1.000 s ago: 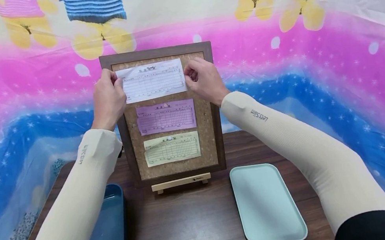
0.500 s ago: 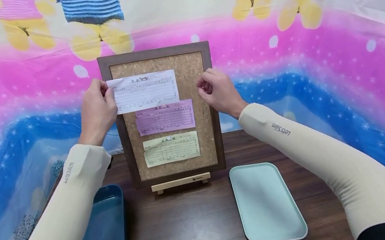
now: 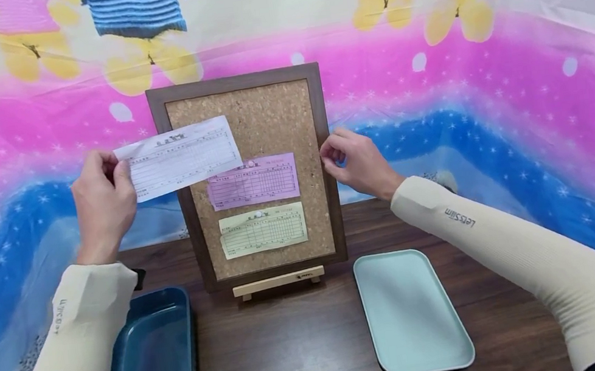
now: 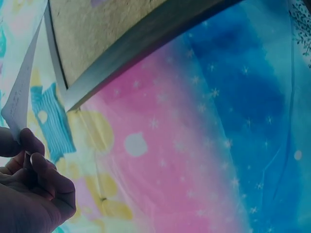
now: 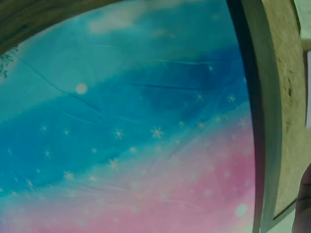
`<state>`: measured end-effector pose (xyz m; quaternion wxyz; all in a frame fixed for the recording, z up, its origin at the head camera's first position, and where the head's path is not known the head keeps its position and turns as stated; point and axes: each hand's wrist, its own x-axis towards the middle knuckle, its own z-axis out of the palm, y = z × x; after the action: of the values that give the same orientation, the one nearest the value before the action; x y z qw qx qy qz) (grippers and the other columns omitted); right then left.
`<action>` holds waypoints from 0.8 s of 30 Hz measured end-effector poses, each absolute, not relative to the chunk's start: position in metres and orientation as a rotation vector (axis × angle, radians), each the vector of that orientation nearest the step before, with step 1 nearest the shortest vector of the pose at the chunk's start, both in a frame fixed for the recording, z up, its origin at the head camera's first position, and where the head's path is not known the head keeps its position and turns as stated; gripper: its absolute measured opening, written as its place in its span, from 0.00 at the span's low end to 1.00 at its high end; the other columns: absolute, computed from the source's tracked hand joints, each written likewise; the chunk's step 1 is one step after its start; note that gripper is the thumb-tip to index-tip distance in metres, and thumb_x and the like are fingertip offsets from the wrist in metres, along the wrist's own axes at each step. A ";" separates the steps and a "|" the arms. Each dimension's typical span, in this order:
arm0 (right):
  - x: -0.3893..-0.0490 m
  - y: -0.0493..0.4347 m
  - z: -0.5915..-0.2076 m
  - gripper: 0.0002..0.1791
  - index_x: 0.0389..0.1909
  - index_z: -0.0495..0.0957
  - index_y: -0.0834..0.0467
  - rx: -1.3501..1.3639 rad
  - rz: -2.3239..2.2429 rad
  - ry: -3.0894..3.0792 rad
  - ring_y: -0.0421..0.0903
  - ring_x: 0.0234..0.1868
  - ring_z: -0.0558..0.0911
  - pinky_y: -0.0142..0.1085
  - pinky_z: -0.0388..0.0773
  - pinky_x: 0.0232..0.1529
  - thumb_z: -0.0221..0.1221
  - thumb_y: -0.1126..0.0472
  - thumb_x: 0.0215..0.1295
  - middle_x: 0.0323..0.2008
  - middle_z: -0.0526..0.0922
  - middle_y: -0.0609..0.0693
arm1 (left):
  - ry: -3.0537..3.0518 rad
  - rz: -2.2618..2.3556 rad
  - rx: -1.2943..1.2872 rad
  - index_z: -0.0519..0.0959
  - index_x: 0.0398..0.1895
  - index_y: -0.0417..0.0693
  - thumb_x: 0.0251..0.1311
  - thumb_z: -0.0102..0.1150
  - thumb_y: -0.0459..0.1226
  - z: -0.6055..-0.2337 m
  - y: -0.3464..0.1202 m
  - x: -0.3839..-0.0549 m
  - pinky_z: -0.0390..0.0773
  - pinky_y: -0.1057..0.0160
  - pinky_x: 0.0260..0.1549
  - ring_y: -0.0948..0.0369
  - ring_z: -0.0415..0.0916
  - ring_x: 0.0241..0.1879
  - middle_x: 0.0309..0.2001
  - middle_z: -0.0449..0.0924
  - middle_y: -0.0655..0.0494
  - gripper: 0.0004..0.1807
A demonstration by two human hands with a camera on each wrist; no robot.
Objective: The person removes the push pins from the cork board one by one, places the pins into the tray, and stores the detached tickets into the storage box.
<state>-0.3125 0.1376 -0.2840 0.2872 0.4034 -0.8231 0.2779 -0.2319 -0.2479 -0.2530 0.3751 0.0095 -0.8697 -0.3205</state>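
While the left hand [image 3: 104,209] is pinching the left end of a white printed form [image 3: 184,157], its thumb and fingers are hiding that edge, and the form, illegible in its fine print, is covering the upper left corner of a purple form [image 3: 267,184] on the framed corkboard [image 3: 273,121]. Well apart from the white printed form, the right hand [image 3: 359,163] is showing curled fingers at the framed corkboard's right edge; whether they are gripping anything cannot be told, the right wrist view cutting off most of that hand.
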 end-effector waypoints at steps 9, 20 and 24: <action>-0.308 0.156 -0.310 0.04 0.32 0.77 0.60 1.116 0.752 -2.201 0.41 0.31 0.73 0.36 0.73 0.32 0.60 0.70 0.57 0.31 0.74 0.47 | -2.202 -0.805 0.065 0.68 0.47 0.36 0.70 0.42 0.41 -0.255 -0.270 -0.215 0.63 0.71 0.26 0.61 0.65 0.30 0.39 0.75 0.44 0.16; -0.295 0.170 -0.329 0.06 0.32 0.77 0.58 1.114 0.755 -2.191 0.42 0.29 0.74 0.36 0.73 0.30 0.62 0.71 0.55 0.31 0.75 0.46 | -2.234 -0.775 0.103 0.69 0.48 0.36 0.70 0.42 0.41 -0.268 -0.278 -0.193 0.62 0.70 0.27 0.59 0.64 0.30 0.39 0.74 0.44 0.16; -0.289 0.175 -0.337 0.07 0.31 0.77 0.58 1.130 0.754 -2.184 0.40 0.29 0.74 0.34 0.73 0.29 0.62 0.72 0.54 0.30 0.75 0.46 | -2.248 -0.756 0.118 0.70 0.49 0.35 0.69 0.43 0.40 -0.272 -0.282 -0.183 0.62 0.69 0.29 0.59 0.64 0.31 0.40 0.75 0.42 0.16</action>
<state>-0.2893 0.1746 -0.3372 0.2809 0.4217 -0.8150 0.2813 -0.1826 -0.2816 -0.2722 0.3743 0.0462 -0.8779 -0.2952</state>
